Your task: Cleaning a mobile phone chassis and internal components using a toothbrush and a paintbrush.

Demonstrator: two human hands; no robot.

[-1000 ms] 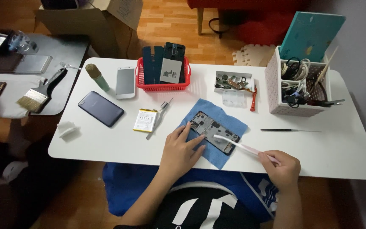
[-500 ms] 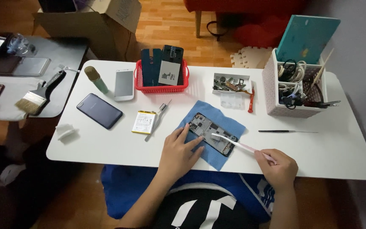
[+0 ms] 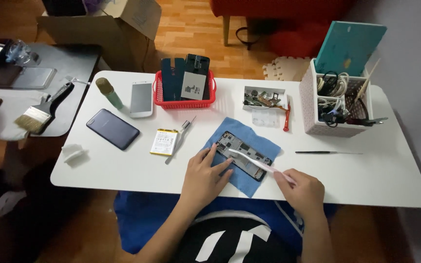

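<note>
Blue cloth [image 3: 264,146] cushions the opened phone [image 3: 243,155], light, rigid, fragile inside; my left hand [image 3: 204,174] presses its edge flat, my right hand [image 3: 304,189] pinches a thin white brush [image 3: 255,162].

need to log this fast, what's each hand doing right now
Left hand: open, fingers flat on the opened phone on the blue cloth.
Right hand: closed on a white toothbrush.
</note>
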